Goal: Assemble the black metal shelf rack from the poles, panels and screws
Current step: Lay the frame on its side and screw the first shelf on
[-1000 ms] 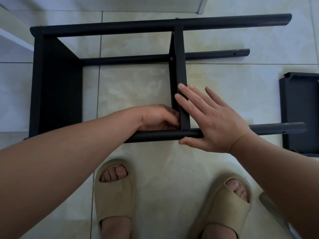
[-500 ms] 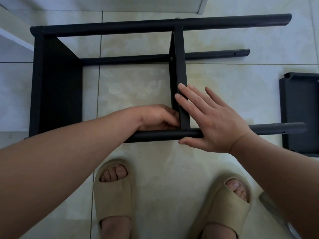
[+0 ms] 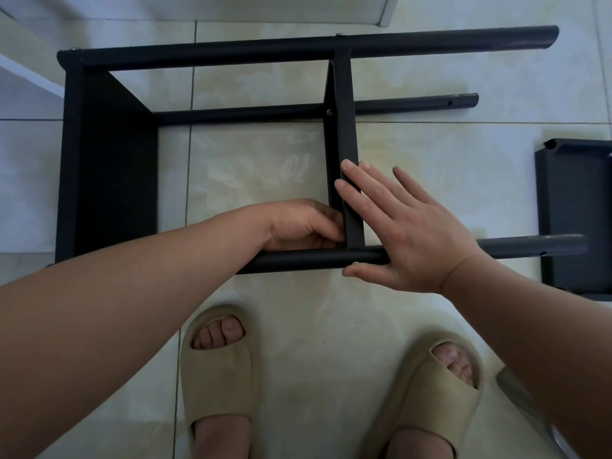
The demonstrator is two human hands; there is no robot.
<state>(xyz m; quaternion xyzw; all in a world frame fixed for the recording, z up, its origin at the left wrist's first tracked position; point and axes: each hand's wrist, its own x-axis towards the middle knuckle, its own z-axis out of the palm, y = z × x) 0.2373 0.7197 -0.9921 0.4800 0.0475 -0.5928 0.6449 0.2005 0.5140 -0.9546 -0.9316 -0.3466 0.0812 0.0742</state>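
Observation:
The black shelf rack lies on its side on the tiled floor. An end panel closes its left side, and a middle panel spans from the far pole to the near pole. My left hand reaches inside the frame, its curled fingertips pinching a small fastener where the middle panel meets the near pole. My right hand lies flat with straight fingers on the middle panel's edge. Its thumb sits under the near pole beside a screw head.
A loose black panel lies at the right, under the near pole's free end. A lower rear pole runs along the floor. My feet in beige slippers stand just before the rack. White furniture is at the upper left.

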